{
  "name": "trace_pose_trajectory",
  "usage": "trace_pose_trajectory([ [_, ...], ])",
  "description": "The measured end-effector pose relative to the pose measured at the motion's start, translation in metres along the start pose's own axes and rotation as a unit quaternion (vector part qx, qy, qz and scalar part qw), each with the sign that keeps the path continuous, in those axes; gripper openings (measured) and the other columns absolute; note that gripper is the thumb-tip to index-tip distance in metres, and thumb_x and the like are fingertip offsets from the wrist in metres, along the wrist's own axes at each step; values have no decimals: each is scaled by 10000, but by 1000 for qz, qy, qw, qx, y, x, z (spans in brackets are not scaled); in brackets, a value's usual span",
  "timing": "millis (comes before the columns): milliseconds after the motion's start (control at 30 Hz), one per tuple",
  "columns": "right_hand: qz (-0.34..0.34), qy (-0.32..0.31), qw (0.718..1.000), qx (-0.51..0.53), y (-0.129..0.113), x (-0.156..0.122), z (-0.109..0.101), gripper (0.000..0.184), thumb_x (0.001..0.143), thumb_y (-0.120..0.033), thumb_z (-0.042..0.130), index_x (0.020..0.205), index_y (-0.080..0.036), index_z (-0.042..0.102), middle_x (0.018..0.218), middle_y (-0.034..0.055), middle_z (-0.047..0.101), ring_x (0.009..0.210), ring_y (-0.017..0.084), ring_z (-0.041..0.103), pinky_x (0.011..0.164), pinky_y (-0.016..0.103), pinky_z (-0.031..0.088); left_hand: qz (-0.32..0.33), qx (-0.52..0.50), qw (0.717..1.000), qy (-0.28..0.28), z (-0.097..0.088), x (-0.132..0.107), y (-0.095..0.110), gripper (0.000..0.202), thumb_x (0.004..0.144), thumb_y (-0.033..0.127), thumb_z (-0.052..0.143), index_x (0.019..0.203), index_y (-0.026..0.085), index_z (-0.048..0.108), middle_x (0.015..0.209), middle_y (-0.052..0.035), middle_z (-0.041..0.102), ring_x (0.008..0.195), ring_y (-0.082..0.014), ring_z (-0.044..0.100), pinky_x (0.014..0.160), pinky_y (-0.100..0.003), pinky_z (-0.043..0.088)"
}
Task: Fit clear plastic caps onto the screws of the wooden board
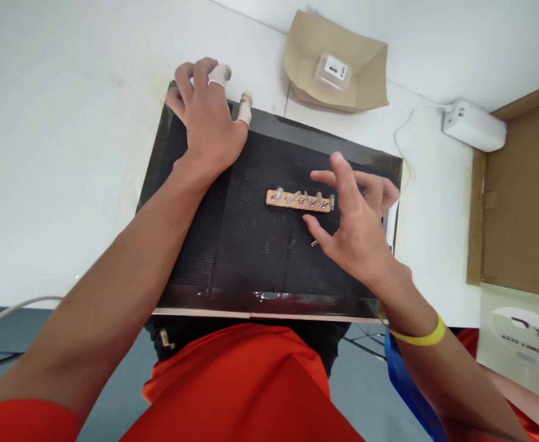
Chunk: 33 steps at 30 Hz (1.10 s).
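A small wooden strip with several metal screws standing in it lies on a black mat on the white table. My right hand hovers just right of the strip, fingers spread and holding nothing. A tiny metal piece lies on the mat below its thumb. My left hand rests flat on the mat's far left corner, fingers stretched out, with white finger cots on two fingertips.
A folded brown paper bag with a small clear box on it lies beyond the mat. A white power adapter with cable sits at right, beside a brown cardboard box. The table's near edge runs just below the mat.
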State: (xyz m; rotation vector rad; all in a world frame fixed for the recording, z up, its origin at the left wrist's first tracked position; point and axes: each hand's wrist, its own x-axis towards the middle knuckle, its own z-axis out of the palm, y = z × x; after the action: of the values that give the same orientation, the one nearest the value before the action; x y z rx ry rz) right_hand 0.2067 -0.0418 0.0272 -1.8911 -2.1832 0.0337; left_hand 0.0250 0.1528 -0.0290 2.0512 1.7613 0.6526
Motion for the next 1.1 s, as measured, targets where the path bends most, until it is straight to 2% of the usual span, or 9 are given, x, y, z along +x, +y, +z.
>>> trace_pose_trajectory([
  [100,-13,-14,999,28,10,9,-5,1019,917,-324,633,1638,-293,-87,1431,68,652,1260,327,520,1091,542,319,9,-1,1000,-5,1,0,-1,425,1023,326,473,1432,231,409,1635,-13,335,1473,-231,157,1217,-453,84],
  [200,-31,-34,997,54,15,16,-7,1112,892,-323,683,1624,-288,-152,1369,37,693,1239,313,533,1094,530,302,7,-5,1000,-12,-1,-1,1,420,1024,346,495,1418,229,414,1629,-24,339,1463,-230,172,1214,-448,82],
  [333,-47,-47,996,61,17,22,-4,1143,878,-285,697,1629,-252,-165,1268,5,740,1228,280,557,1124,525,277,2,5,1000,-20,-2,-2,3,383,1042,357,479,1398,238,404,1624,-14,340,1460,-215,169,1217,-451,83],
  [467,-57,-57,995,58,19,24,0,1067,934,-287,629,1639,-205,-168,1212,36,759,1220,291,577,1153,559,260,4,-2,1000,-13,-1,0,2,377,1037,369,484,1385,243,409,1609,-16,358,1446,-214,184,1233,-469,99],
  [667,-65,-41,995,56,24,23,8,1051,967,-371,599,1638,-195,-192,1116,44,767,1186,303,611,1163,594,247,18,-37,999,19,-2,-1,2,331,942,239,574,1268,260,526,1540,-79,475,1450,-325,298,1218,-572,177],
  [833,-60,-35,996,59,23,22,10,1004,985,-327,554,1631,-234,-207,1110,21,756,1155,277,630,1168,582,257,29,-48,998,37,0,0,0,329,924,243,594,1249,268,554,1515,-88,510,1445,-358,325,1220,-612,195],
  [933,-52,-46,996,53,20,22,10,961,999,-351,518,1634,-241,-195,1140,34,742,1169,281,626,1166,578,266,29,-52,998,35,1,1,0,349,912,230,601,1255,273,553,1512,-82,507,1448,-358,319,1227,-616,188],
  [1100,-53,-47,996,52,21,24,8,1054,945,-377,606,1639,-230,-173,1257,58,716,1252,307,576,1155,569,273,29,-51,998,33,1,1,0,347,919,232,583,1261,273,548,1510,-91,495,1457,-361,306,1226,-633,187],
])
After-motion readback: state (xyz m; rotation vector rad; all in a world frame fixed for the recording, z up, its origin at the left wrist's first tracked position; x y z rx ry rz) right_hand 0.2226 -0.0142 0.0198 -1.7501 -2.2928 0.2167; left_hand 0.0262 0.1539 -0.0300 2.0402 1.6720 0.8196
